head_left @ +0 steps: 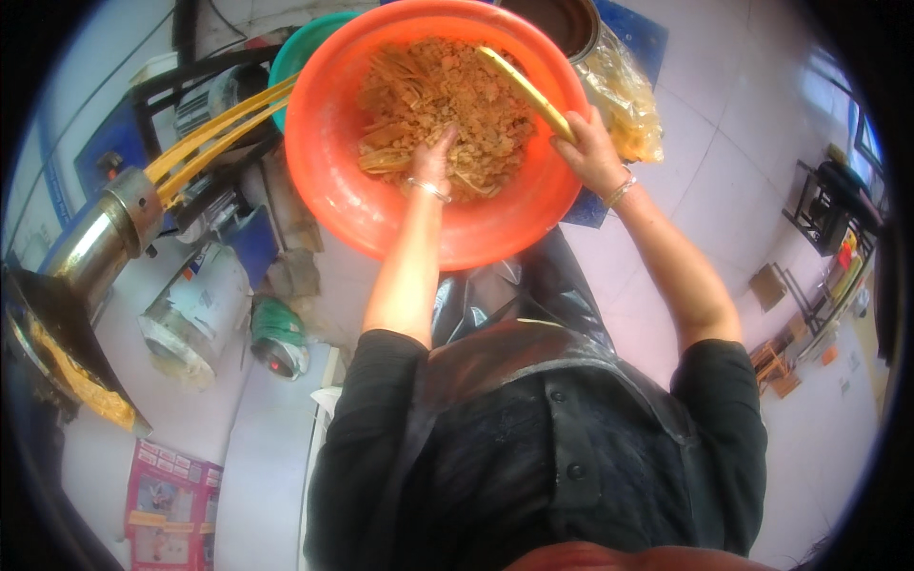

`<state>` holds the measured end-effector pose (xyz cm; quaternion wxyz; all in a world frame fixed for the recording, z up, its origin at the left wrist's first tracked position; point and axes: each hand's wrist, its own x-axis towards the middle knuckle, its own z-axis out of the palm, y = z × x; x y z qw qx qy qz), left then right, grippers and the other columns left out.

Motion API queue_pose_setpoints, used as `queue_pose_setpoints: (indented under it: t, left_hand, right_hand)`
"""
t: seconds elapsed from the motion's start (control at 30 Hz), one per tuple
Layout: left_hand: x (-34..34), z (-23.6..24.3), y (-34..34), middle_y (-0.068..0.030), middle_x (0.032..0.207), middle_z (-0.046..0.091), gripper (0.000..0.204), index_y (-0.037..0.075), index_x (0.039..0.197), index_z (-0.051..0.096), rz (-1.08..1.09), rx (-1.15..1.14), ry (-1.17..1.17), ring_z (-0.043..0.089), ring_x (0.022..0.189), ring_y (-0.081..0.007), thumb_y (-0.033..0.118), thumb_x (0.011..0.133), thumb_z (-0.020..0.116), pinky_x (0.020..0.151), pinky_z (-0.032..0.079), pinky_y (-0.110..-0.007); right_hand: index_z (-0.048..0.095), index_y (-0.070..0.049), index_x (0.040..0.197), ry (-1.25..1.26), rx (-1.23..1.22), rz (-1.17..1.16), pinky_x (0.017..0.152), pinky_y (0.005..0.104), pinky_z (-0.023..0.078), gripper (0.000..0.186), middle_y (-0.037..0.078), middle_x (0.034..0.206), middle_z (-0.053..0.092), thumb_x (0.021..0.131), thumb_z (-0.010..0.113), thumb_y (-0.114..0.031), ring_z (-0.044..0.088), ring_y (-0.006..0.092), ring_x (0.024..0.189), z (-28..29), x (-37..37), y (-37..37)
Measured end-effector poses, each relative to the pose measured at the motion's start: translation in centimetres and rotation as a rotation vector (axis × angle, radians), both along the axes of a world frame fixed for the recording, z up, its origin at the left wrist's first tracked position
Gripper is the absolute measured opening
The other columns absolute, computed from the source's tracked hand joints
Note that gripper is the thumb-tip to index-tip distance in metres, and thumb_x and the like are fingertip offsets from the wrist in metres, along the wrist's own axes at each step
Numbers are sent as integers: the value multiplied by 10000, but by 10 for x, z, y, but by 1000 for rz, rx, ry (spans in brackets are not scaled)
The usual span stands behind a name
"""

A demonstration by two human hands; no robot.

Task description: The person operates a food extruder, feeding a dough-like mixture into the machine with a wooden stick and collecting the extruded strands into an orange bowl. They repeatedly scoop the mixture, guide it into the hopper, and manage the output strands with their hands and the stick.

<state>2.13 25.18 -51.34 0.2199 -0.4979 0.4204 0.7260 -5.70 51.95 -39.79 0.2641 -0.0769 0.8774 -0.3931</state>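
Note:
A large orange plastic basin (381, 205) sits in front of me, filled with yellow-brown crumbly dough bits and noodle strips (447, 95). My left hand (434, 157), with a bangle at the wrist, digs down into the pile, its fingers partly buried. Over the basin's right rim, my right hand (590, 147) grips a long yellow strip (524, 90) that slants up and to the left across the dough.
At the left, a metal extruder machine (105, 233) pushes out yellow strands (224, 128) toward a green basin (305, 52). A clear plastic bag (628, 90) lies right of the orange basin. A pink printed carton (167, 504) lies low on the left. A tiled floor lies at right.

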Motion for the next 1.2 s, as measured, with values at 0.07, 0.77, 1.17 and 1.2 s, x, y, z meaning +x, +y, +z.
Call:
queue_pose_setpoints:
  t: [0.07,0.77,1.17,1.2]
  left_hand:
    - [-8,-7,5,-221,1549,294,969,-97,1416,373,171,28,-22,251,1431,-347,372,719,856,1156,207,-488]
    - [-17,32,3,-38,719,624,41,94,813,614,56,18,51,590,564,-174,134,810,624,488,498,-323]
    - [-52,99,-19,-189,1484,299,723,122,1496,289,95,298,-81,329,1338,-454,604,966,382,849,397,-805]
    - [-52,101,-23,-183,1512,264,714,119,1502,279,-19,239,-92,314,1352,-456,585,971,384,864,387,-805]
  right_hand:
    - [573,-38,1100,26,-29,-17,926,379,433,276,178,1120,437,851,673,-103,489,335,1040,-2,1,0]
    - [597,-55,1103,86,-9,-77,884,446,463,289,241,1094,455,842,656,-165,535,436,988,1,3,-6]
    - [597,-47,1122,-32,-63,-87,1001,381,402,290,164,1200,436,854,683,-113,474,315,1130,0,2,-3]
    - [597,-47,1119,-19,-90,-85,1009,381,398,287,166,1216,434,853,682,-110,470,318,1143,-5,2,-1]
